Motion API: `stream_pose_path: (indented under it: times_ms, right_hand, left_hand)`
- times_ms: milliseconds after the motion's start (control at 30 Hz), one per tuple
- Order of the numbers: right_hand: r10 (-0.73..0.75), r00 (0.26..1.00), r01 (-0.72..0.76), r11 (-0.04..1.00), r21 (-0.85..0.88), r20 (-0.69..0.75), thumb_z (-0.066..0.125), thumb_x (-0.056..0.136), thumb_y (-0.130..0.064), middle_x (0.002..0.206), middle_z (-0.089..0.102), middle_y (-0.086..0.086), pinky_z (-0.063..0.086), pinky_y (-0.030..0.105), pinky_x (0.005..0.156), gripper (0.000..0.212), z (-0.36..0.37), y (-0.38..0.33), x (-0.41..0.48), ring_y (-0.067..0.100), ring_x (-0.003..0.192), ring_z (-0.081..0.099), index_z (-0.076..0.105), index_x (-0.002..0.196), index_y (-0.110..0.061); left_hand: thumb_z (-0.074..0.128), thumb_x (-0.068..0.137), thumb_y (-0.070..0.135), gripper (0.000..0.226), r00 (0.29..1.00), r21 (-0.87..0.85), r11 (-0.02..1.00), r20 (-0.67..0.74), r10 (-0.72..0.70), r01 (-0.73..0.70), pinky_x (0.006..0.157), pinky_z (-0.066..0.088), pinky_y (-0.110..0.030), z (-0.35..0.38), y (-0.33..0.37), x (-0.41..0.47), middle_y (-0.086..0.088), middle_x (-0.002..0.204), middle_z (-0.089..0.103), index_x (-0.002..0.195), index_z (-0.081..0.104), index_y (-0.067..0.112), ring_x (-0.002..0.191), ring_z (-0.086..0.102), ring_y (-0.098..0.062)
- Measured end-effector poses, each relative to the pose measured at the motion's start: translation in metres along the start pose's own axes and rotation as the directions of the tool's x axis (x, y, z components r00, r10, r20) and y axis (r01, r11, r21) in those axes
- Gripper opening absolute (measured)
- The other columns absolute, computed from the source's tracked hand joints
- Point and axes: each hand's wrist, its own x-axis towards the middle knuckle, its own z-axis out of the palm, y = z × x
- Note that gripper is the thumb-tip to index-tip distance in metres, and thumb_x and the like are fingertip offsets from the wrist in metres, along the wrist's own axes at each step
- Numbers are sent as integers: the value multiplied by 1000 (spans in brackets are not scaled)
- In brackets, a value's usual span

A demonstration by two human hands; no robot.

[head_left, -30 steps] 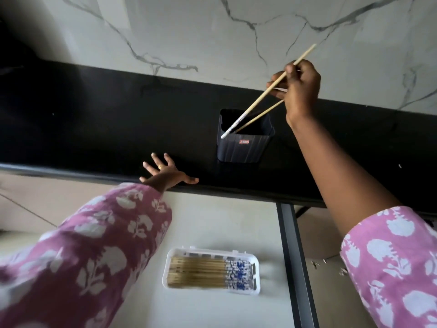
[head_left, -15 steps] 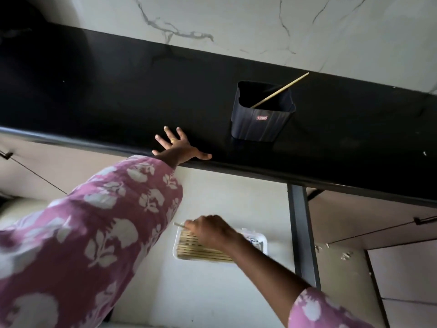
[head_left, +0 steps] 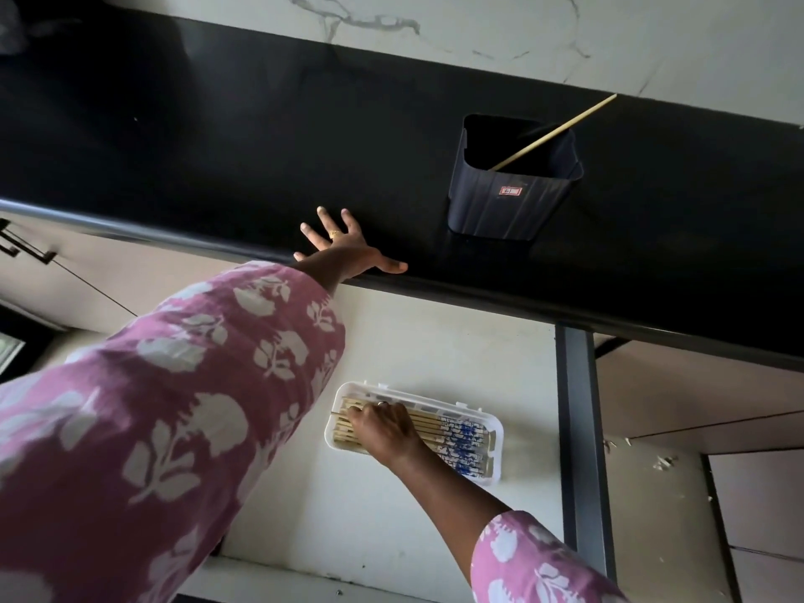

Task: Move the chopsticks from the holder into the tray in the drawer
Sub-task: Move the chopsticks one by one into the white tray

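A dark ribbed holder (head_left: 509, 211) stands on the black countertop (head_left: 195, 137) with one bamboo chopstick (head_left: 561, 132) leaning out of it to the upper right. Below, in the open drawer (head_left: 435, 341), a white tray (head_left: 435, 399) holds several chopsticks (head_left: 459, 439) laid side by side, blue-patterned ends to the right. My right hand (head_left: 383, 428) rests inside the tray's left half, fingers pinched on a chopstick whose tip pokes out to the left. My left hand (head_left: 343, 250) lies flat on the counter's front edge, fingers spread, holding nothing.
A grey drawer side rail (head_left: 578, 428) runs down the drawer's right side. Beige cabinet fronts lie to the right (head_left: 696, 385), and a dark handle (head_left: 26, 250) sits at the far left. A marble wall (head_left: 522, 28) backs the counter.
My right hand carried one chopstick from the holder down into the tray and now lies low on the pile. One chopstick stays in the holder. My left hand kept its place.
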Motion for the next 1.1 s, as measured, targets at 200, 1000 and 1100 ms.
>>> stream_pose_path:
  times_ms: [200, 1000, 1100]
  right_hand:
    - [48, 999, -47, 999, -22, 18, 42, 91, 2, 110, 68, 18, 47, 45, 90, 30, 7, 16, -5, 37, 106, 62, 59, 113, -8]
    - [-35, 946, -12, 990, -142, -322, 84, 50, -19, 58, 66, -1, 49, 18, 46, 18, -23, 30, -19, 14, 52, 65, 71, 63, -16]
    - [-40, 840, -11, 996, -91, -541, 84, 47, -10, 52, 61, -1, 46, 18, 41, 21, -43, 48, -23, 17, 47, 60, 67, 57, -16]
  left_hand:
    - [73, 45, 75, 145, 1000, 0, 1000, -2, -2, 2, 102, -1, -72, 1, -1, 2, -4, 150, -37, 147, -18, 26, 136, -29, -45]
    - [73, 44, 76, 146, 1000, -4, 1000, 7, -4, 4, 103, -1, -72, -1, -1, 4, -6, 150, -36, 146, -19, 26, 135, -30, -47]
    - [73, 46, 74, 145, 1000, -19, 1000, 12, 8, -8, 104, -2, -71, -2, -2, 1, -6, 150, -36, 146, -19, 26, 134, -30, -47]
